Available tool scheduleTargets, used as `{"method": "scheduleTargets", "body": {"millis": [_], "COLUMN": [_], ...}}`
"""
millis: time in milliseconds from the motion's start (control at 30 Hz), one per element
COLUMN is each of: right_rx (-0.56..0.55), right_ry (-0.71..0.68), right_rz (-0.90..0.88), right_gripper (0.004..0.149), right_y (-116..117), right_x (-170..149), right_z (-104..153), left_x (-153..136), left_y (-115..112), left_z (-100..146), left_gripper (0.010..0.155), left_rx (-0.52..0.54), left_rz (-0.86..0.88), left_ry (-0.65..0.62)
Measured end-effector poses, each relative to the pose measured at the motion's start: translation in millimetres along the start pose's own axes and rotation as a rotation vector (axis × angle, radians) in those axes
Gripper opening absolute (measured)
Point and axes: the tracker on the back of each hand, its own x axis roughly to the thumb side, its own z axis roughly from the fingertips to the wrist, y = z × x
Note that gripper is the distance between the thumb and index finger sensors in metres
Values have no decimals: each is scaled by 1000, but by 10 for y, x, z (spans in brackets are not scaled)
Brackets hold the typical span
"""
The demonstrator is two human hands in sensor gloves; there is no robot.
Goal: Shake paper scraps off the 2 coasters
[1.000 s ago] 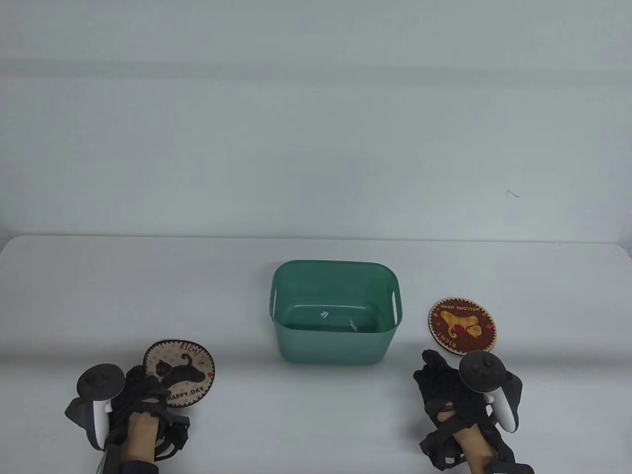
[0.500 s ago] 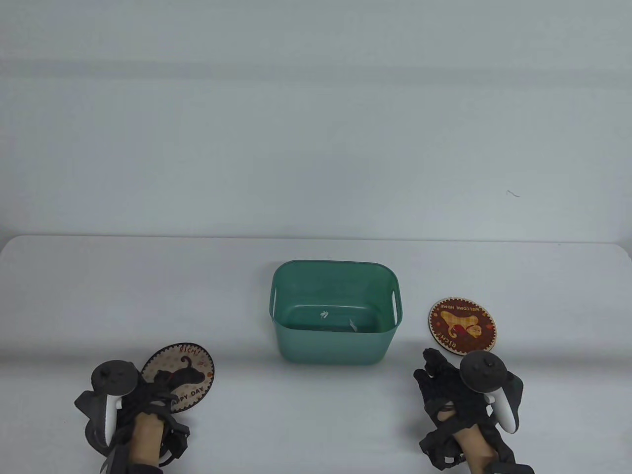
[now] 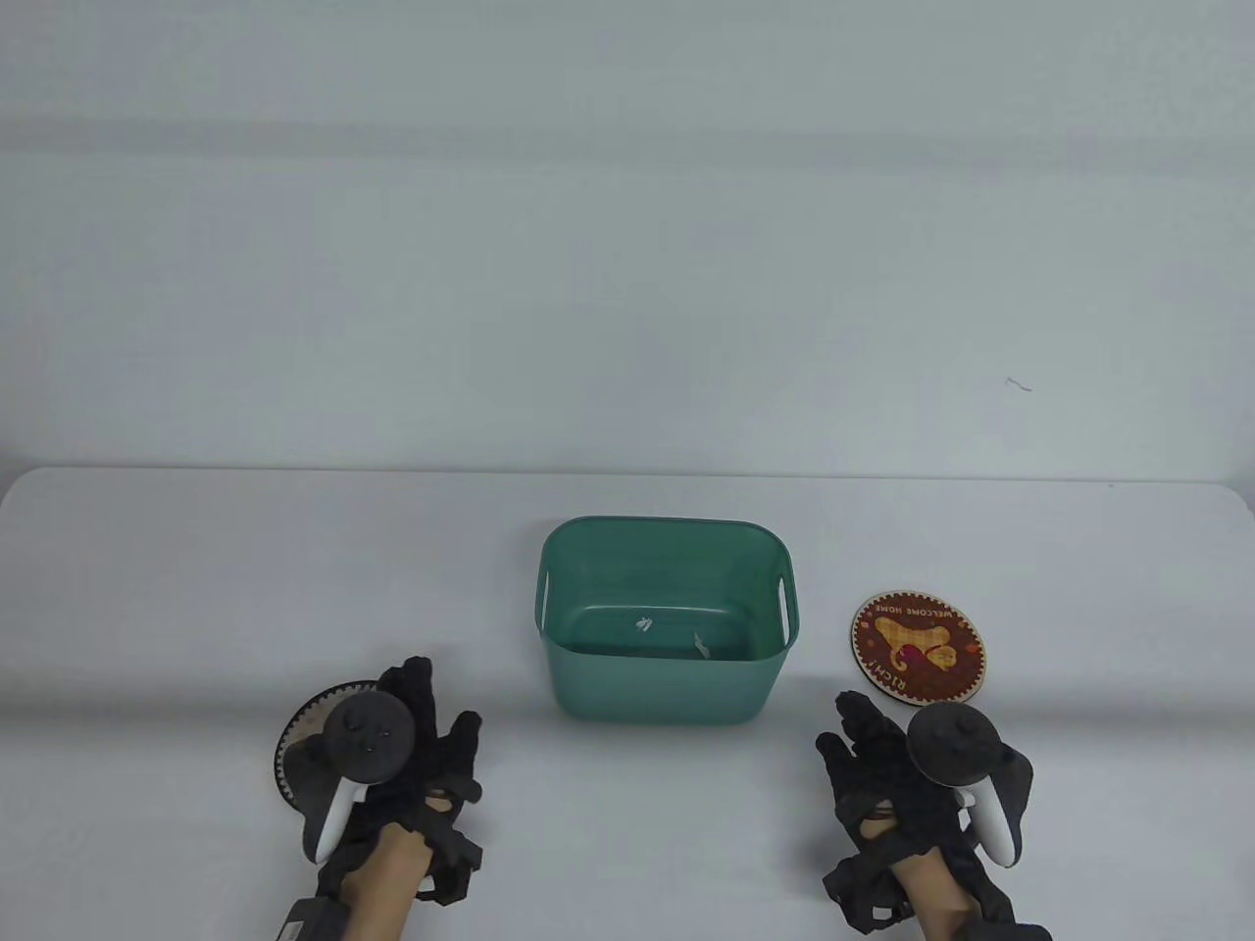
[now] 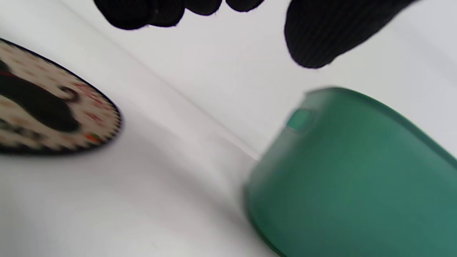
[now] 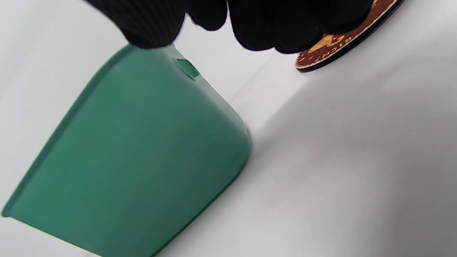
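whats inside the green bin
Two small white paper scraps lie on the bin's floor. The near wall hides the front strip of the floor.

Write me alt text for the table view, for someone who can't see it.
Two black-gloved hands hover over a white table: the left hand above a cream cat-print round coaster, the right hand near a brown round coaster. Between them stands a green plastic bin holding white paper scraps.

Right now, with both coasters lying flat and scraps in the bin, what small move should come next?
Probably pull both hands back. The cat coaster lies flat, the left hand open above it; the brown coaster lies apart from the open right hand. The paper scraps sit in the green bin.
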Motion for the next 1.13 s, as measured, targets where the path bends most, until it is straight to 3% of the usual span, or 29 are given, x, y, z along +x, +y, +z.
{"method": "scheduleTargets", "body": {"millis": [133, 233, 500, 600, 1133], "right_rx": [5, 45, 177, 199, 206], "right_ry": [-14, -32, -27, -24, -8], "right_rz": [8, 0, 66, 96, 103], "right_gripper": [60, 62, 65, 65, 64], "right_y": [70, 157, 432, 489, 478], "right_x": [20, 29, 9, 16, -26], "right_z": [16, 21, 37, 35, -7], "left_x": [200, 298, 306, 294, 197], "left_y": [-257, -448, -820, -849, -746], "left_z": [77, 123, 183, 177, 94], "left_gripper": [71, 71, 68, 67, 66], "left_rx": [-76, -192, -390, -406, -388], "left_rz": [12, 18, -126, -178, -86], "left_ry": [-126, -203, -219, -208, -151]}}
